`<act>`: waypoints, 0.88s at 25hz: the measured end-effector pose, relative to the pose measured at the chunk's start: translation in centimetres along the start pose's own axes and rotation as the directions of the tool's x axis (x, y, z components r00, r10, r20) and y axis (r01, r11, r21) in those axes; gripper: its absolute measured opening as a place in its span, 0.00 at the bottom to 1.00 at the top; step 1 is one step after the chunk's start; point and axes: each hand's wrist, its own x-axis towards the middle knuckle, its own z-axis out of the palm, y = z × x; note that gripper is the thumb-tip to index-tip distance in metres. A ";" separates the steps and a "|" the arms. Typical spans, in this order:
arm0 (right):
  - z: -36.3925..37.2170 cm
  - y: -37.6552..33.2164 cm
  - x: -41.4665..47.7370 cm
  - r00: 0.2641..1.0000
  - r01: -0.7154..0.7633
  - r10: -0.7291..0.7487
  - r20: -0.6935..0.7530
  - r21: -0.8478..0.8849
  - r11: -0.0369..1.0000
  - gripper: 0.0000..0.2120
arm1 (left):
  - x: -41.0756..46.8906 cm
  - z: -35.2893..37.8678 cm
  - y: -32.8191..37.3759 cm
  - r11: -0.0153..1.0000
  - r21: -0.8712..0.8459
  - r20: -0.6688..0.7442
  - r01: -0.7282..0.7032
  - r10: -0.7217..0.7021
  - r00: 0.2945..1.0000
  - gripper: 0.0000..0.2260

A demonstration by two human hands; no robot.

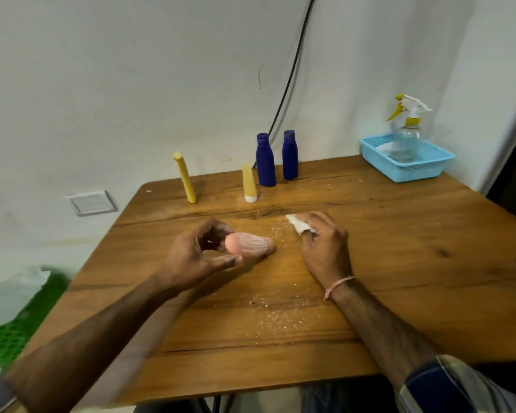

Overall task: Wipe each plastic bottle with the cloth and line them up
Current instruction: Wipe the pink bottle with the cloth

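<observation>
A ribbed pink bottle (249, 245) lies on its side at the middle of the wooden table (399, 263). My left hand (197, 257) holds it at its cap end, fingers curled around it. To its right, my right hand (325, 245) rests on the table, closed on a white cloth (298, 224). At the back stand a tall yellow bottle (186, 177), a short yellow tube on a white cap (248, 183) and two dark blue bottles (265, 160) (290, 155).
A light blue basket (411, 171) at the back right corner holds a clear spray bottle (407, 135) with a yellow and white trigger. White dust speckles the table's middle (277, 317). A black cable (289, 79) runs down the wall. A green crate (15, 323) sits left of the table.
</observation>
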 end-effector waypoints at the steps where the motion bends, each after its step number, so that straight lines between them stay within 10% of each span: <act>1: -0.2 -0.3 -0.4 0.998 0.059 -0.058 0.029 -0.034 0.998 0.17 | -0.7 1.1 0.3 0.999 -0.032 -0.004 -0.015 0.015 1.000 0.21; 9: -0.9 -0.9 -1.7 0.965 0.187 -0.135 0.223 -0.231 0.955 0.19 | -2.4 5.1 1.0 1.000 0.017 -0.073 -0.016 0.017 0.997 0.24; 16: -0.8 -4.5 -3.8 0.827 0.428 -0.376 0.418 -0.035 0.903 0.18 | -2.6 5.6 0.0 0.980 0.103 -0.084 -0.172 0.180 0.980 0.22; 22: -1.1 -3.5 -2.8 0.888 0.344 -0.254 0.383 -0.186 0.920 0.20 | -2.4 5.7 -0.3 0.984 0.116 -0.089 -0.132 0.142 0.986 0.23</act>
